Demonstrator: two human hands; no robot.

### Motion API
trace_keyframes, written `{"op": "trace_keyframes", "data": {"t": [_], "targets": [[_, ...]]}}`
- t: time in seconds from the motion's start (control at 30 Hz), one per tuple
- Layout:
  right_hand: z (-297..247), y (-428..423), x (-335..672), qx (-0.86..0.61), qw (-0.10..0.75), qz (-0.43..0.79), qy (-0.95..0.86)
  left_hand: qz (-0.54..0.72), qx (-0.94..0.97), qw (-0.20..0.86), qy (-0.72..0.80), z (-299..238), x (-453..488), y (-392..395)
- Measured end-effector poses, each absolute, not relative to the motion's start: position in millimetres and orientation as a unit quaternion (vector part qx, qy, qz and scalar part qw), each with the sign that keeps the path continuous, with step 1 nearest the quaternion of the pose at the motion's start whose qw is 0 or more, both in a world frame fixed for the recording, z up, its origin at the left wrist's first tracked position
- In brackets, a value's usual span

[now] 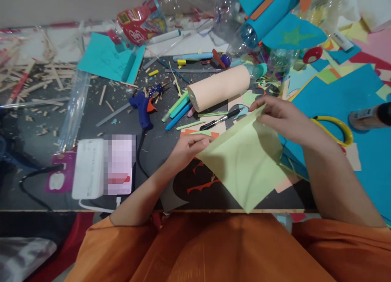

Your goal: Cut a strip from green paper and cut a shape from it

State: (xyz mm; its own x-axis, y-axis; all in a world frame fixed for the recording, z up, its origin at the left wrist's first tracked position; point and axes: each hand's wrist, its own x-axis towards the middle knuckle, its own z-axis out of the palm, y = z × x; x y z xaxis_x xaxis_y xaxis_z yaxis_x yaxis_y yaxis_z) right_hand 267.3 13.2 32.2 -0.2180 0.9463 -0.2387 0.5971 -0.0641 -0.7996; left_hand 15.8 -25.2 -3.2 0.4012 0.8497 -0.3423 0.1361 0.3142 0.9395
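Note:
A sheet of pale yellow-green paper hangs between my hands, one corner pointing down toward the table's front edge. My left hand pinches its left corner between thumb and fingers. At the upper right, my right hand grips the opposite corner, where a narrow strip along the top edge looks folded. Just beyond the paper lie a black pen and a peach paper-covered bottle on its side. Orange paper scraps show beneath my left hand.
A blue glue gun lies left of centre, its cord running to the front. Beside it are a phone and a white power bank. Yellow-handled scissors rest on blue paper at right. Markers and wood sticks are scattered about.

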Motion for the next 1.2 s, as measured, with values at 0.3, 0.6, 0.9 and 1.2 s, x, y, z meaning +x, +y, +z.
{"op": "trace_keyframes", "data": {"t": [0.3, 0.6, 0.9, 1.2], "targets": [[67, 39, 215, -0.49, 0.07, 0.232, -0.837, 0.2, 0.521, 0.671, 0.488, -1, 16, -30], [70, 12, 221, -0.482, 0.284, 0.086, -0.824, 0.461, 0.413, 0.556, 0.555, -17, 21, -28], [25, -55, 335, -0.659, -0.045, 0.059, -0.749, 0.42, 0.301, 0.605, 0.605, -29, 21, -28], [18, -64, 351, -0.688, -0.071, 0.03, -0.722, 0.47, 0.342, 0.63, 0.515, -20, 25, -26]]}}
